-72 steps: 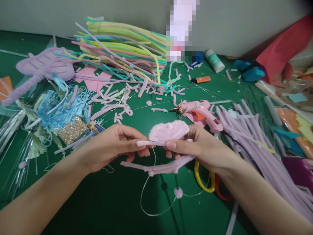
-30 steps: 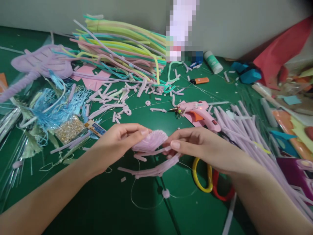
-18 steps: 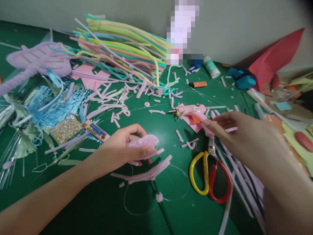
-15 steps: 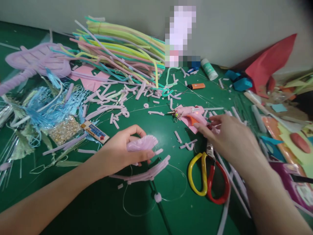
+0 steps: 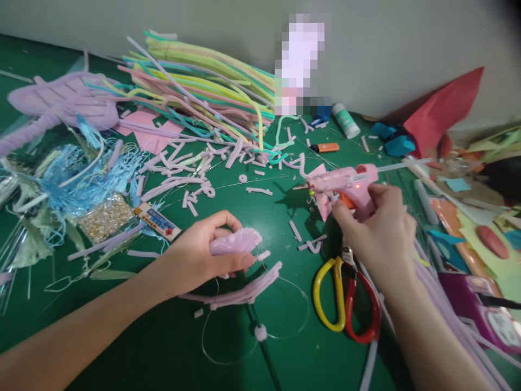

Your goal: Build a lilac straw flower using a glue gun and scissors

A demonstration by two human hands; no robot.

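Note:
Between the thumb and fingers of my left hand [image 5: 217, 247] is a pleated lilac piece [image 5: 236, 242], shaped like a small fan or petal. A lilac strip assembly [image 5: 244, 293] of pipe cleaners lies just below it, along with a dark thin rod [image 5: 264, 355] carrying a lilac fuzzy ball [image 5: 260, 332] and thin wire loops. My right hand [image 5: 376, 228] grips the handle of a pink hot glue gun [image 5: 345, 182], its nozzle pointing left and a clear glue stick [image 5: 405, 165] sticking out of the back. Scissors [image 5: 368, 307] with one yellow and one red handle lie below the right hand.
Cut lilac pieces [image 5: 195, 184] litter the green table [image 5: 260, 206]. Behind are bundled pipe cleaners [image 5: 203, 70] and an orange lighter [image 5: 326, 147]. Blue tassels [image 5: 73, 168] and a bag of gold beads [image 5: 106, 217] lie left; a purple packet [image 5: 468, 304] lies right.
My right hand has closed around the glue gun and lifted it off the table, shifting it right. My left hand stays nearly still with the pleated piece.

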